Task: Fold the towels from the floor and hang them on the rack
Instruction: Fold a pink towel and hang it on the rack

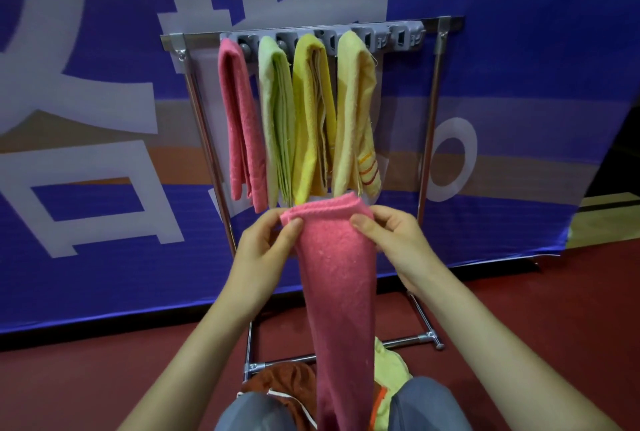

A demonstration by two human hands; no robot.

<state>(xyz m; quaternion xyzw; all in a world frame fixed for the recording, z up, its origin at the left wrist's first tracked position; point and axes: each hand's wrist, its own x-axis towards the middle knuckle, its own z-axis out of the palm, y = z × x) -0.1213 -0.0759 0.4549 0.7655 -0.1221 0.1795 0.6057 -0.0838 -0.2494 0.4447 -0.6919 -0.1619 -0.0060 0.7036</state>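
A folded pink towel (pixel 337 278) hangs lengthwise in front of me. My left hand (pixel 266 243) pinches its top left corner and my right hand (pixel 394 240) pinches its top right corner, just below the metal rack (pixel 433 111). On the rack's grey hook bar (pixel 398 36) hang a pink towel (pixel 240 118), a light green towel (pixel 277 118), a yellow towel (pixel 311 118) and a pale yellow striped towel (pixel 355 118). On the floor near my knees lie a rust-brown towel (pixel 287 378) and a pale yellow towel (pixel 391 368).
A blue banner (pixel 104 153) with large white letters stands right behind the rack. The rack's chrome base bars (pixel 401 340) lie on the dark red floor (pixel 86 378). Free hooks show on the bar's right part. My knees (pixel 256 413) are at the bottom edge.
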